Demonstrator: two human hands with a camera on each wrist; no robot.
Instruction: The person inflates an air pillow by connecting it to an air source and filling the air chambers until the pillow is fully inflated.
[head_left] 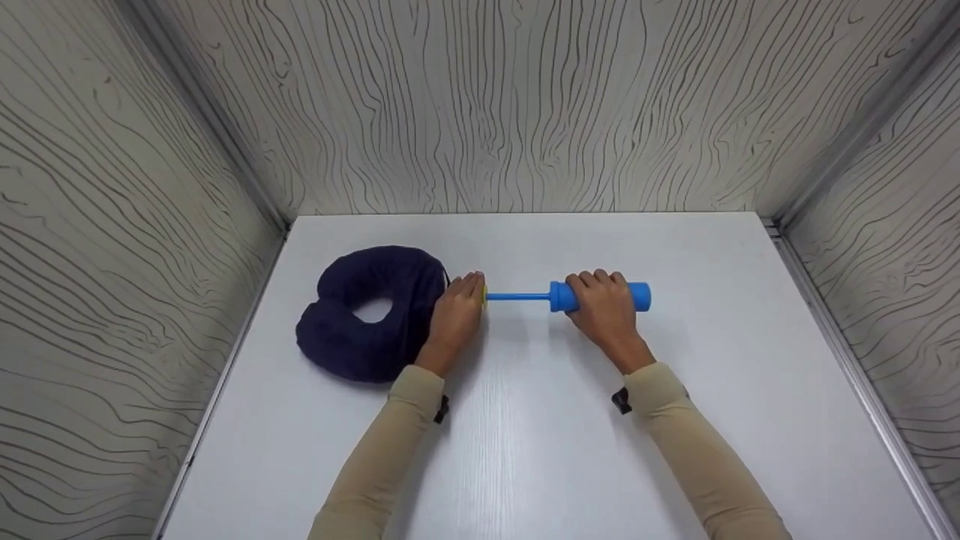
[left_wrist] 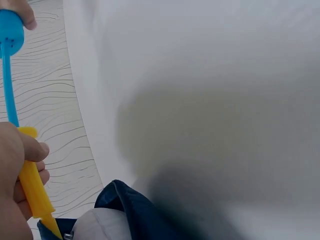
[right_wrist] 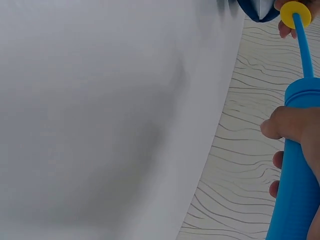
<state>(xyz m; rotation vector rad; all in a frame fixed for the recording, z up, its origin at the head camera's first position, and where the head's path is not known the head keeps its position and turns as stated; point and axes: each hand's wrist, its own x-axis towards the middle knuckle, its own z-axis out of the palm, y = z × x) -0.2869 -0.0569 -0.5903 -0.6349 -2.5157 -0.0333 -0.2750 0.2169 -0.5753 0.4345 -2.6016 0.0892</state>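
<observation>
A: What takes up the most room?

B: The wood-grain back wall, then the white tabletop below it

A: And the biggest thing on that?

B: A navy neck pillow, toward the left edge and the far left corner; on its right side the cover gapes, showing a pale grey lining

A: Where is the hand pump?

B: Over the tabletop's far half, just right of the pillow, roughly parallel to the far edge; I cannot tell whether it touches the surface

A: How are the fingers?

B: The right hand has its fingers curled round the blue barrel; the left hand wraps fingers and thumb round the yellow handle

A: Anything thinner?

B: The blue rod, bare between barrel and handle, and a narrow yellow tip at the cover's opening; how far inside, I cannot tell
</observation>
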